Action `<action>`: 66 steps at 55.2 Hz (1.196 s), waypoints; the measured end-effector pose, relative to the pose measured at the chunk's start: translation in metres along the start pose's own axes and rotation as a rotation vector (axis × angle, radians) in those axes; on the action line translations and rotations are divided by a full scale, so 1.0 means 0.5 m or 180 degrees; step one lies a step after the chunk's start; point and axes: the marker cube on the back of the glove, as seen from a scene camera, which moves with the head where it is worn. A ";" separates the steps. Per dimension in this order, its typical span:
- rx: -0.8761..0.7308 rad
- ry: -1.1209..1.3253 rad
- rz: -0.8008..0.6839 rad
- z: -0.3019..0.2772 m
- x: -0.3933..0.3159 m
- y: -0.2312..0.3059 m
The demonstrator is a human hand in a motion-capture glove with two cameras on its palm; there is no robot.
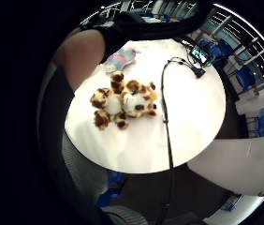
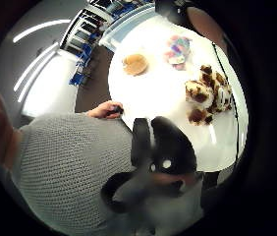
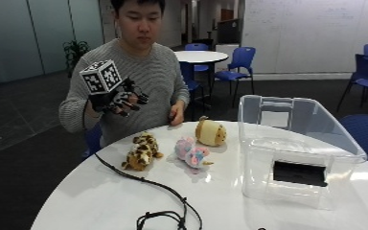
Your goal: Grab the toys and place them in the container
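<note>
Three plush toys lie on the round white table (image 3: 107, 196): a spotted brown and white leopard (image 3: 141, 151) (image 1: 122, 101) (image 2: 208, 94), a pink and blue pastel toy (image 3: 191, 153) (image 1: 120, 59) (image 2: 178, 50), and a tan round toy (image 3: 210, 132) (image 2: 135, 64). A clear plastic container (image 3: 299, 148) stands on the right side of the table. My gloved right hand (image 3: 117, 99) hovers in the air above and behind the leopard, at chest height, its fingers spread loosely and holding nothing.
A black cable (image 3: 145, 184) (image 1: 167, 117) runs across the table's front past the leopard. The person's bare left hand (image 3: 175, 117) (image 2: 108, 110) rests at the table's far edge. Blue chairs (image 3: 238, 64) and another round table (image 3: 200, 56) stand behind.
</note>
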 end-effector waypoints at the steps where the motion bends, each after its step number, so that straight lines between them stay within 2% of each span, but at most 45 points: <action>1: 0.0000 0.0001 -0.0002 0.000 0.000 0.000; 23: -0.0057 -0.0022 -0.0046 0.012 0.003 -0.017; 29: -0.0093 -0.0079 -0.0127 0.017 -0.002 -0.049; 35: -0.0160 -0.0139 -0.0315 0.026 -0.030 -0.129; 45: -0.0221 -0.0175 -0.0742 0.043 -0.154 -0.362; 50: -0.0351 -0.0136 -0.0907 0.065 -0.212 -0.442; 56: -0.0503 -0.0133 -0.1002 0.097 -0.247 -0.489; 66: -0.0954 -0.0065 -0.1034 0.207 -0.272 -0.497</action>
